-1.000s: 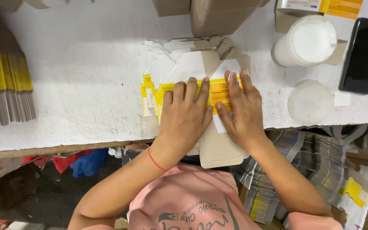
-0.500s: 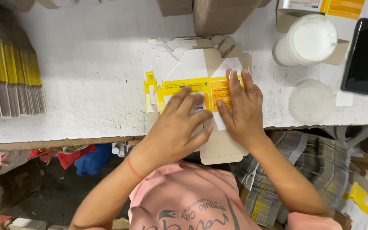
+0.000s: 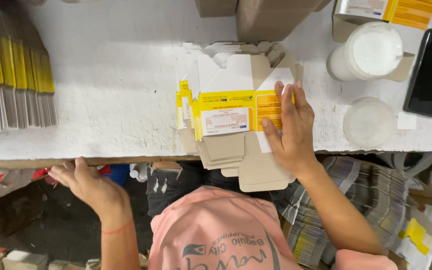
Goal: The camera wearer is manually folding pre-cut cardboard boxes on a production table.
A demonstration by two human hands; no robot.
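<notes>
A fanned stack of flat, unfolded carton blanks, white and yellow with brown undersides, lies at the near edge of the white table and overhangs it. My right hand presses flat on the right part of the top blank, fingers spread over its yellow panel. My left hand is off the stack, down at the left by the table's wooden front edge, fingers loosely apart and holding nothing.
A row of upright yellow-edged flat cartons stands at the far left. A white lidded tub, a clear round lid and a black phone sit at the right. Brown boxes stand behind. Bundled printed sheets lie below.
My left hand has lifted off the stack of blanks and swung down to the left, below the table edge. My right hand stays pressed on the stack.
</notes>
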